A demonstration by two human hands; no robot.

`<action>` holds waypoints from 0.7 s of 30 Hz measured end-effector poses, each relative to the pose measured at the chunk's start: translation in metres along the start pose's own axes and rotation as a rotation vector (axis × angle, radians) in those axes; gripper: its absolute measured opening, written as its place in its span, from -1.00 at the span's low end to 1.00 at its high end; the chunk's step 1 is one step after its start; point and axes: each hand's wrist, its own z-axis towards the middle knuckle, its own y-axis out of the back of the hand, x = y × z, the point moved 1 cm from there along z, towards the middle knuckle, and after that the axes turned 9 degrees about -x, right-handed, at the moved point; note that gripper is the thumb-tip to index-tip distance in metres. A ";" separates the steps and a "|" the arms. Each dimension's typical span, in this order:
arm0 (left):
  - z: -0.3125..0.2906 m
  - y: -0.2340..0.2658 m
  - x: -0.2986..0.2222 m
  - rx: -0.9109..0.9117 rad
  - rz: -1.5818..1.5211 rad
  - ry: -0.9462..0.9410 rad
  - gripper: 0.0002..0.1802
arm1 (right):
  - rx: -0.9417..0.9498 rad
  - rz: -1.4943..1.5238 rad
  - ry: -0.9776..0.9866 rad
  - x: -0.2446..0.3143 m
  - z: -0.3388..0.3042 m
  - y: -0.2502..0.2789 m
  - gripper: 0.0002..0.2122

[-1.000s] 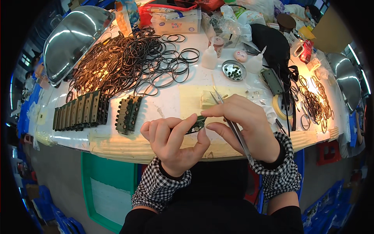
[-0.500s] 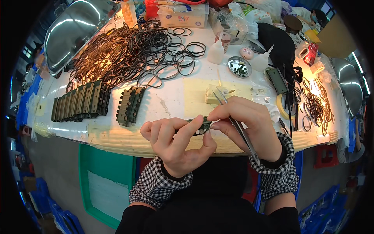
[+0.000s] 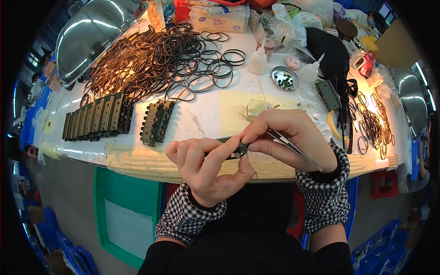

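Observation:
Above the table's front edge, my left hand (image 3: 204, 172) is closed round a small dark green part with knobs (image 3: 239, 150), much of it hidden by the fingers. My right hand (image 3: 293, 137) pinches at that part's right end with thumb and forefinger. Metal tweezers (image 3: 284, 139) lie across the same hand, their tips pointing up and left, clear of the part. Just beyond my hands is a yellowish patch of the tabletop (image 3: 233, 104). Similar dark green knobbed parts (image 3: 157, 123) stand to the left, beside a longer row of them (image 3: 98, 117).
A heap of black rubber rings (image 3: 142, 64) covers the back left, with more rings (image 3: 373, 121) at the right. A metal dish (image 3: 284, 79) holds small dark bits near two white squeeze bottles (image 3: 258, 61). A tape roll (image 3: 337, 126) sits right. Below is a green tray (image 3: 103, 213).
The tweezers have tilted flatter in my right hand, their tips swinging left. Both hands still hold the part in nearly the same place. The view has shifted slightly.

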 end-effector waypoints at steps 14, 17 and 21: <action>0.008 0.009 0.004 0.154 -0.055 -0.060 -0.51 | 0.013 -0.191 0.174 0.003 0.001 0.005 -0.91; 0.021 0.008 0.016 0.106 -0.280 0.059 -0.28 | -0.058 -0.010 -0.036 0.001 -0.006 0.017 -0.93; 0.020 0.004 0.034 0.157 -0.922 0.658 -0.33 | -0.147 0.348 -0.127 -0.010 -0.015 0.026 -0.92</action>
